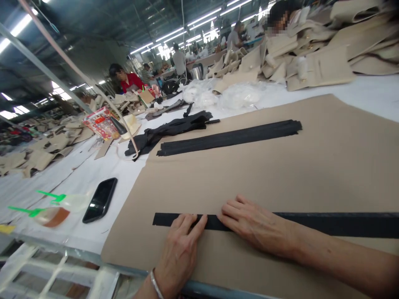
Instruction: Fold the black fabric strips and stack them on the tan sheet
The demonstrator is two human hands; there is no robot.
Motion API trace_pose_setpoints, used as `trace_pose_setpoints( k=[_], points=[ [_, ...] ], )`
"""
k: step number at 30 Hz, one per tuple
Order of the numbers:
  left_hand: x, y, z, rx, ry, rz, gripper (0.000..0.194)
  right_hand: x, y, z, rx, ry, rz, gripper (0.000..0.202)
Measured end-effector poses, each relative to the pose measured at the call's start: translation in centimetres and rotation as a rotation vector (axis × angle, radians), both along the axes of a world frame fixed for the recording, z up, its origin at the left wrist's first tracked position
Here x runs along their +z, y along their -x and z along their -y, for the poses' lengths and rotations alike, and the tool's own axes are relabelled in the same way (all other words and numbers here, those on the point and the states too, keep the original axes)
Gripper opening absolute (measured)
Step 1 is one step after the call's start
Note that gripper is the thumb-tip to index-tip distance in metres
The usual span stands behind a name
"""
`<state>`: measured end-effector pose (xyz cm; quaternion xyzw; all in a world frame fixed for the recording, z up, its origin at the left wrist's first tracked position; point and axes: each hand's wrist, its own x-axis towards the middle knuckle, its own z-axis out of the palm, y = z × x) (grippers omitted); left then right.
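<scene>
A long black fabric strip (343, 224) lies flat across a large tan board (199, 182). My left hand (182, 245), with a bracelet at its wrist, rests on the strip close to its left end, fingers stretched out and the thumb apart. Just to the right, my right hand (249, 220) is closed over the same strip with bent fingers, which hide part of it. Farther back on the board lies a stack of black strips (230, 136).
A tangle of black fabric (174, 128) lies at the board's far left edge. A phone (100, 200) and two green-tipped squeeze bottles (51, 216) are on the white table (75, 170). Tan pieces (318, 66) are heaped behind. People work in the background.
</scene>
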<state>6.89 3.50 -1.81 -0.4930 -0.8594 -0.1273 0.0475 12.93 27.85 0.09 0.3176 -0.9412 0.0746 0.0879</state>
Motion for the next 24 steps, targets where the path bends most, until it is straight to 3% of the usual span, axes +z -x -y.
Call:
trace_pose_setpoints(
  k=[12,19,22,24],
  points=[
    [0.3,0.2,-0.3,-0.013,0.063,-0.126,0.065,0.0,-3.7,-4.3,-0.042,0.028,0.006,0.017],
    [0.9,0.0,-0.7,0.027,-0.003,-0.265,0.057,-0.1,-5.8,-6.9,-0.08,0.063,0.029,0.022],
    [2.1,-0.9,-2.1,0.105,-0.044,-0.303,0.046,-0.1,-6.3,-7.4,-0.093,0.063,0.001,0.02],
    [2.6,-2.1,-4.1,0.086,-0.087,-0.305,0.046,-0.1,-6.4,-7.3,-0.089,0.061,-0.021,0.017]
  ],
)
